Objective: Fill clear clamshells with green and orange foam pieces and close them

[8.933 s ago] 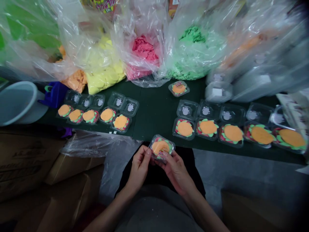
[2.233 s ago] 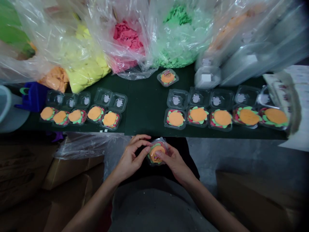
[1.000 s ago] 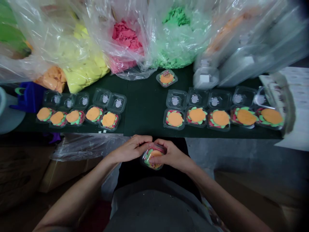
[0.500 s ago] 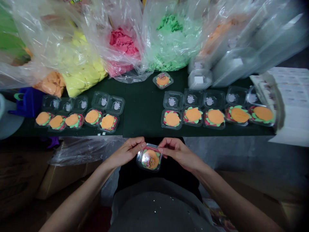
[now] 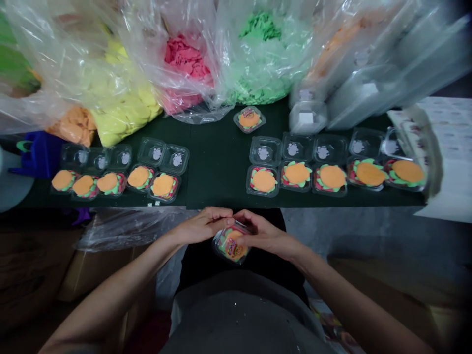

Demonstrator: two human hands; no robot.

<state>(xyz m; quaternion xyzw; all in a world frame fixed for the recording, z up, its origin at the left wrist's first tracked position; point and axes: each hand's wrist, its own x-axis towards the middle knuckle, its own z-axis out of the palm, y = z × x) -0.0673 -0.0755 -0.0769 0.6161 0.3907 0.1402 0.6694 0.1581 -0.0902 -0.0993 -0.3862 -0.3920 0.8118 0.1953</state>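
Note:
Between my two hands, just off the table's front edge and above my lap, is a clear plastic box [image 5: 228, 244]. Its lid is closed over an orange, green and red burger-shaped filling, and a printed sticker shows on the lid. My left hand [image 5: 214, 222] pinches the box's upper left edge. My right hand [image 5: 260, 232] grips the upper right side, its thumb lying across the lid. Open boxes with the same filling stand in two rows on the table, one row at the left [image 5: 164, 187] and one at the right [image 5: 263, 181].
A closed box [image 5: 250, 119] with a sticker sits toward the back. Plastic bags of yellow [image 5: 125, 113], pink [image 5: 188, 61] and green pieces [image 5: 260, 88] line the rear. Stacked clear containers [image 5: 308, 118] and sticker sheets [image 5: 450, 147] are at right, a blue holder [image 5: 40, 155] at left.
The box has tilted in my hands. My right hand has moved left, its thumb now over the lid, and my left hand has shifted slightly right along the edge.

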